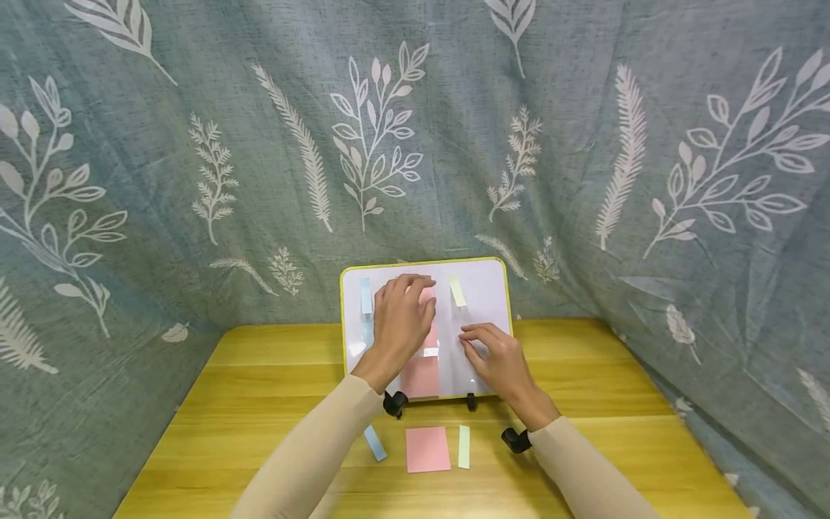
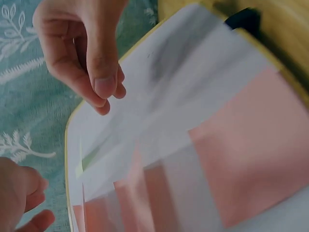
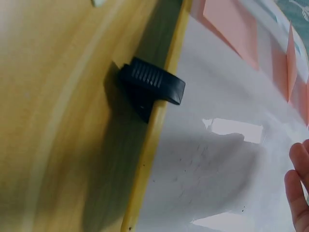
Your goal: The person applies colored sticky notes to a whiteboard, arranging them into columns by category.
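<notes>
A white board [image 1: 483,288] with a yellow rim leans upright on the table. My left hand [image 1: 402,317] is raised before its middle, thumb apart from the loosely bent fingers, over a column of pink sticky notes [image 1: 420,378]. In the left wrist view, the left hand's fingertips [image 2: 36,195] enter at the lower left. Near the board's right half is my right hand [image 1: 498,358], its fingers loosely curled with nothing visible in them. Above it a pale green strip [image 1: 458,291] sticks to the board, its lower end lifting. Blue strips [image 1: 366,295] are on the board's left.
Black stand feet [image 1: 471,401] hold the board's lower edge. In front, on the wooden table [image 1: 272,389], lie a pink sticky note [image 1: 428,450], a green strip [image 1: 464,447] and a blue strip [image 1: 375,443]. A leaf-patterned curtain [image 1: 441,144] hangs behind.
</notes>
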`<state>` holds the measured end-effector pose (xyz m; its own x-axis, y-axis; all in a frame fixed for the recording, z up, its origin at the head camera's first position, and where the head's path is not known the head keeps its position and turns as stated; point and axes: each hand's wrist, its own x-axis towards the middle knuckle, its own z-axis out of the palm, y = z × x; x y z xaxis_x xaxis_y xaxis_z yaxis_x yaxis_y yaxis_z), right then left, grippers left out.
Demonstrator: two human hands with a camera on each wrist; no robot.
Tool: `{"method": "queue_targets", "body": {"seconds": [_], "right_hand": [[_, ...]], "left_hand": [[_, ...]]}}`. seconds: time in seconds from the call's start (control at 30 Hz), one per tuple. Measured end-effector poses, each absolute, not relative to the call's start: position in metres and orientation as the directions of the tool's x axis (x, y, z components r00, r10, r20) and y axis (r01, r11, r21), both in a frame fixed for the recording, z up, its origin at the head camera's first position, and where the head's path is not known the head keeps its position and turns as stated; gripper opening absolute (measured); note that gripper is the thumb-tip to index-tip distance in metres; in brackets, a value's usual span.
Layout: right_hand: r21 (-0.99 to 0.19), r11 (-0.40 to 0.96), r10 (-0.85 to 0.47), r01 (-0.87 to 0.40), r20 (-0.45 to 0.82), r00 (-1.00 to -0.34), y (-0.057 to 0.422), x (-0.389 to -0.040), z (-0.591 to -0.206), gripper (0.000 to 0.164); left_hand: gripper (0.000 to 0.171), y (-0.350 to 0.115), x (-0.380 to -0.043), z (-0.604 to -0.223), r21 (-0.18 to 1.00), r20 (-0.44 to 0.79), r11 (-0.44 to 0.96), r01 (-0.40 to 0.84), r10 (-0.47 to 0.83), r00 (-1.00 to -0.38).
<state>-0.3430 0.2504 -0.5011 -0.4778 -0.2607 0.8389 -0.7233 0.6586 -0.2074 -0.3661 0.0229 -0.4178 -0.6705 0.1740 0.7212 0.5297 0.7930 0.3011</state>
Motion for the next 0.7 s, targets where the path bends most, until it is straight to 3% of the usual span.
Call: {"method": "queue_targets", "body": {"seconds": [0.23, 0.43, 0.7], "right_hand": [[-0.212, 0.642, -0.315, -0.736, 0.802, -0.507, 0.247, -0.326, -0.507, 0.013], [-0.183, 0.628, -0.359, -0.756, 0.794, -0.491, 0.247, -0.314, -0.512, 0.012], [-0.181, 0.619, -0.4, -0.764, 0.765, -0.505, 0.249, -0.298, -0.518, 0.024]], "left_hand": [[0.022, 0.009, -0.338, -0.432, 0.263, 0.707, 0.763, 0.59, 0.264, -0.657], [0.022, 0.004, -0.32, -0.445, 0.248, 0.681, 0.734, 0.633, 0.333, -0.652], [0.022, -0.008, -0.298, -0.464, 0.215, 0.663, 0.706, 0.675, 0.402, -0.632]]}}
